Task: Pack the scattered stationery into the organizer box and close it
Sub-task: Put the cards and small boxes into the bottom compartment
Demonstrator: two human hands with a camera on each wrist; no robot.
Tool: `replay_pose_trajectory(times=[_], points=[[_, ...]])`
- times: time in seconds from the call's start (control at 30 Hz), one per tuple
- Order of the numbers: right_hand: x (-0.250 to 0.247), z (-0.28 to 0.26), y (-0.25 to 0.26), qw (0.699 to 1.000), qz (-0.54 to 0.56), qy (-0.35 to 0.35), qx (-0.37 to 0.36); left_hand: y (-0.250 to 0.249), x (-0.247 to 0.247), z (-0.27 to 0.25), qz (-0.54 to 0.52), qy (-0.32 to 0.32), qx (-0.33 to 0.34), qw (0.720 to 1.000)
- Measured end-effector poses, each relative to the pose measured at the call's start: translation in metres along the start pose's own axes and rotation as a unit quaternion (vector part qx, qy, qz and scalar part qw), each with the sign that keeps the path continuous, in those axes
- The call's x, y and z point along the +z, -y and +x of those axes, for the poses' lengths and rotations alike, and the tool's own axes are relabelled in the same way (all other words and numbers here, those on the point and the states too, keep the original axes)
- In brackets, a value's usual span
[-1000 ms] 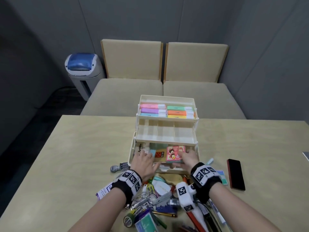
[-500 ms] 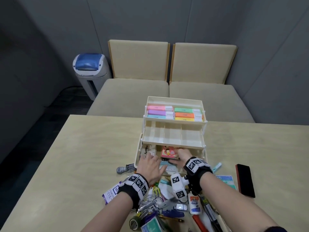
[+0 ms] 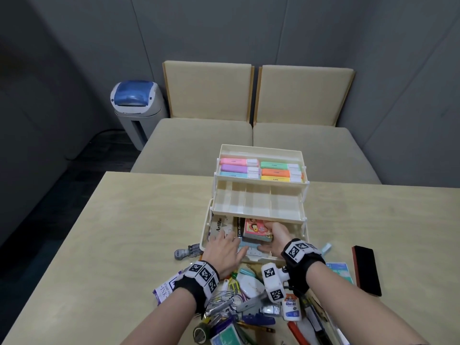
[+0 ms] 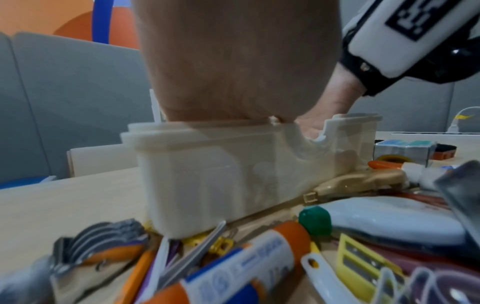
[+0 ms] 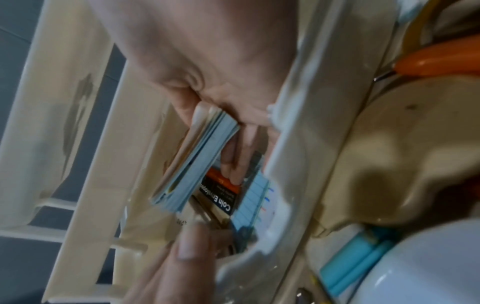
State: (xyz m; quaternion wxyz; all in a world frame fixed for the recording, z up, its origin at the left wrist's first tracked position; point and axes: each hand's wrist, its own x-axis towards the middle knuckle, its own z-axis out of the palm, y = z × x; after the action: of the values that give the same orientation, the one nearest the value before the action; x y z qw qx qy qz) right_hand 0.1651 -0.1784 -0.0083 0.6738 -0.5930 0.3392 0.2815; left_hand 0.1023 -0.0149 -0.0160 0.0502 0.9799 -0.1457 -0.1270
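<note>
The cream organizer box (image 3: 258,150) stands open in three tiers on the table. Highlighters (image 3: 261,169) fill its top tray and the middle tray (image 3: 257,205) holds nothing. In the bottom compartment my right hand (image 3: 270,231) grips a pink and blue card pack (image 3: 256,229), which the right wrist view shows tilted on edge (image 5: 197,164). My left hand (image 3: 230,241) lies flat on the compartment's front left, fingers touching a black Coin Envelopes pack (image 3: 239,226). An Artline box (image 3: 219,225) sits to its left. In the left wrist view the box wall (image 4: 233,164) hides my fingers.
Loose stationery is piled between my forearms and the box: a glue bottle (image 3: 291,308), white correction tape (image 3: 250,286), a tape roll (image 3: 200,332), grey clips (image 3: 188,251), and a stamp pad box (image 3: 165,290). A black eraser (image 3: 366,270) lies to the right.
My right hand has slid the pink card pack leftward in the bottom compartment and tipped it up on edge. My left hand stays at the compartment's front left.
</note>
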Motion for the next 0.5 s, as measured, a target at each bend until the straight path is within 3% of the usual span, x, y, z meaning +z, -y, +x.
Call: replay_pose_trajectory(times=[0.13,0.33,0.4,0.5], points=[[-0.009,0.001,-0.006,1.0,-0.011,-0.021,-0.007,0.001,0.001,0.003,0.013,0.015,-0.008,1.0],[-0.013,0.002,-0.006,0.999,-0.031,0.011,-0.029,-0.003,-0.001,0.009,0.042,0.082,-0.033,0.995],[-0.01,0.002,-0.004,0.998,-0.037,0.038,-0.036,-0.003,-0.002,0.004,0.027,0.063,-0.037,0.997],[-0.001,0.0,0.001,0.995,-0.042,0.085,-0.029,0.003,-0.013,-0.014,-0.016,-0.026,-0.056,0.998]])
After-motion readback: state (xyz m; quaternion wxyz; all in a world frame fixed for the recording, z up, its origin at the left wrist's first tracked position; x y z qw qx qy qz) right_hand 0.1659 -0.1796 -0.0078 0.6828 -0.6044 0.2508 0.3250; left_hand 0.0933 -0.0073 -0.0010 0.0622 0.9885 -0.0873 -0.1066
